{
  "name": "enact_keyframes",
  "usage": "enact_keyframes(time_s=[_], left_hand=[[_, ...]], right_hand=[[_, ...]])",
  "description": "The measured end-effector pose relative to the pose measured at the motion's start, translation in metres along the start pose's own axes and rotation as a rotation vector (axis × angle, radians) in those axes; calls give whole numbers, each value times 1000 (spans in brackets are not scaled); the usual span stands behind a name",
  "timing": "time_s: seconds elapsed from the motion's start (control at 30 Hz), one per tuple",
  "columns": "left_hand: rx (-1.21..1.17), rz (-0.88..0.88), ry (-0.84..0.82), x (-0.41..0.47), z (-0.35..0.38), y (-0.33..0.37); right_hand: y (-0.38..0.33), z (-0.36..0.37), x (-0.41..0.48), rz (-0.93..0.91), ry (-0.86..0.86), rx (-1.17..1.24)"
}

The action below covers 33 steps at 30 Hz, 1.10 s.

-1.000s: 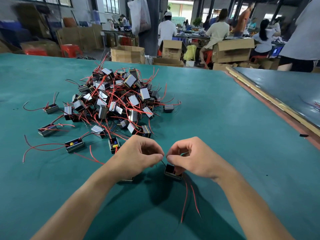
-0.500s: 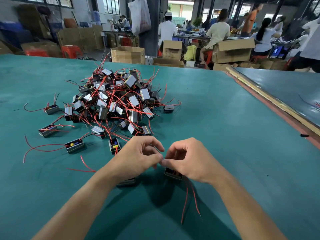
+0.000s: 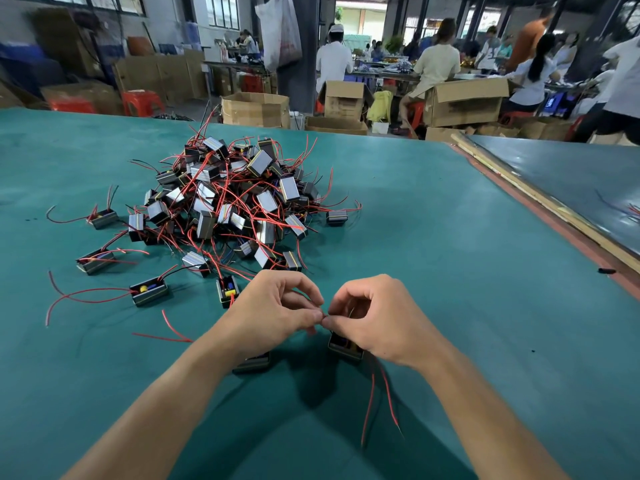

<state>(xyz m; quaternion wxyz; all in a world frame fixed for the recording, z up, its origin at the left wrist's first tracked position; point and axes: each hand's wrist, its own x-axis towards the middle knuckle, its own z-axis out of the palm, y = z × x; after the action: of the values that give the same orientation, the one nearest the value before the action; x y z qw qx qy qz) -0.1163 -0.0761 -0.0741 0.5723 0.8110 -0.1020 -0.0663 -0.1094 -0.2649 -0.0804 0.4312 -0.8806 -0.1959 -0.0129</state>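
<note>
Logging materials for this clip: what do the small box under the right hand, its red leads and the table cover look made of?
Small box: dark open-topped shell, slight sheen, probably plastic. Red leads: thin wire in smooth red insulation, bending limply. Table cover: matte teal sheet, no glare; felt or rubber, cannot tell.

Matt green table cover (image 3: pixel 450 271), smooth and cloth-like, without sheen. In the pile (image 3: pixel 235 202) at far left, shiny metal-looking sides and dark plastic rims. Thin wires (image 3: pixel 370 396) in smooth, faintly glossy red plastic coating. Near centre, a box (image 3: pixel 346 351) of dull dark plastic. At the right, a rough pale wooden strip (image 3: pixel 540 200). Beyond the table, matt brown cardboard cartons (image 3: pixel 254 109) and a glossy white plastic bag (image 3: pixel 280 29).
</note>
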Motion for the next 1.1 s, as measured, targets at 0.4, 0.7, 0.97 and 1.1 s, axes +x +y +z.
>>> enact_keyframes(time_s=[0.4,0.7,0.97,1.1], left_hand=[[9,-31,-6,0,-2,-2],[52,36,-99,-1,-1,0],[9,16,-8,0,0,0],[63,-12,35,1,1,0]], right_hand=[[-4,-3,-1,-14,-12,-123],[-6,-9,-2,-16,-136,-155],[-5,-13,-2,67,-83,93],[-4,-13,-1,78,-106,7]])
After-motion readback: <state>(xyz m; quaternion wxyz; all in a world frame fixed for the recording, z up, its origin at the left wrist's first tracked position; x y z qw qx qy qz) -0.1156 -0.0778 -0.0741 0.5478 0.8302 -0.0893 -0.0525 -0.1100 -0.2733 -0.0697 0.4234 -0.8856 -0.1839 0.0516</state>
